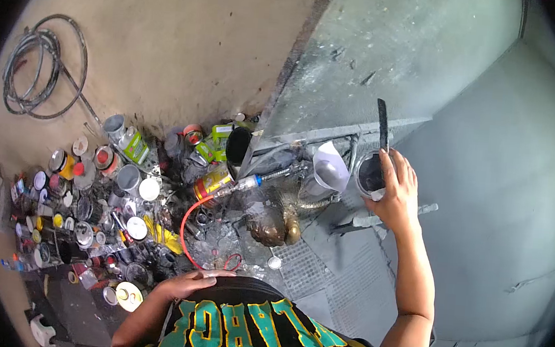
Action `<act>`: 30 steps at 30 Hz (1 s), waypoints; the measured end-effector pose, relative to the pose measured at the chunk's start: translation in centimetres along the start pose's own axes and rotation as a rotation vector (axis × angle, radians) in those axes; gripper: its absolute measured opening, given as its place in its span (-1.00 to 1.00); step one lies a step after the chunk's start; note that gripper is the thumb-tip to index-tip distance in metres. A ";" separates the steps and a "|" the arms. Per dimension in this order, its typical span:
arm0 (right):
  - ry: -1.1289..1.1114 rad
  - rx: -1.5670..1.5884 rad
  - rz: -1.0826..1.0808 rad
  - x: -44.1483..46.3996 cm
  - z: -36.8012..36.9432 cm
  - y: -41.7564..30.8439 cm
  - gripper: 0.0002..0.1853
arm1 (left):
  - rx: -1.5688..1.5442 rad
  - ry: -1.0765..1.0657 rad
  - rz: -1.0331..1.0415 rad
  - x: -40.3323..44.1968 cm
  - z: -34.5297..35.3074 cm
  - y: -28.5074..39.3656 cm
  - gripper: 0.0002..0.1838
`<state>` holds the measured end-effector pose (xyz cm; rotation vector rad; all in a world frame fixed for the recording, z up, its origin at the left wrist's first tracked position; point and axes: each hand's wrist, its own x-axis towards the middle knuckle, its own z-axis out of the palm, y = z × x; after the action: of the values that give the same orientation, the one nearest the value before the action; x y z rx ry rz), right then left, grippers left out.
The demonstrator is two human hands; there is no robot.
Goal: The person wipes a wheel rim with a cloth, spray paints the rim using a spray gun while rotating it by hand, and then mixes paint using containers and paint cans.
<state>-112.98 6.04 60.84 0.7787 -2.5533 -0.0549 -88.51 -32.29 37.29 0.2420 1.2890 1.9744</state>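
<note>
My right hand (396, 194) is closed round a cup (370, 174) with dark contents, its fingers also against a dark flat stick (383, 123) that stands up out of the cup. Just left of the cup is a white paper cone strainer (330, 167) in a holder. My left hand (198, 283) rests near the front of my black shirt, its fingers partly hidden; whether it holds anything does not show. A spray gun (297, 168) with a blue fitting lies beyond, joined to an orange hose (185, 225).
Many paint cans, cups and lids crowd the left side, with a yellow can (213, 181) and a green-labelled container (135, 146) among them. A coiled black hose (51, 67) lies at the upper left. Grey panels (397, 59) rise at the right.
</note>
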 end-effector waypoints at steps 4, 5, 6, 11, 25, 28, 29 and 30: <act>-0.024 -0.045 -0.071 1.6 0.4 -0.9 0.18 | -0.015 0.023 0.054 -0.5 0.0 -0.7 -0.37; -0.025 -0.059 -0.084 2.0 0.5 -1.2 0.17 | -0.029 0.024 0.052 -0.8 0.2 -0.5 -0.37; -0.027 -0.060 -0.095 2.2 0.5 -1.4 0.17 | -0.041 0.023 0.048 -0.9 0.3 -0.5 -0.36; -0.050 -0.163 -0.152 3.4 0.0 -2.4 0.15 | -0.062 0.049 0.050 -1.6 0.4 -0.9 -0.35; -0.067 -0.267 -0.186 4.8 -1.4 -4.4 0.16 | -0.028 -0.031 0.065 -1.9 -0.6 -0.4 -0.40; -0.073 -0.275 -0.173 5.0 -1.7 -4.5 0.17 | -0.087 -0.050 0.053 -1.8 -0.8 -0.5 -0.41; -0.079 -0.279 -0.163 5.1 -1.8 -4.5 0.18 | -0.086 -0.064 0.075 -1.8 -0.8 -0.5 -0.42; -0.082 -0.280 -0.165 5.1 -1.9 -4.5 0.18 | -0.085 -0.077 0.096 -1.8 -0.9 -0.5 -0.43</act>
<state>-113.54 -0.28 63.90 0.8873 -2.4760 -0.4951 -87.48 -34.02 36.89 0.3415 1.1612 2.0748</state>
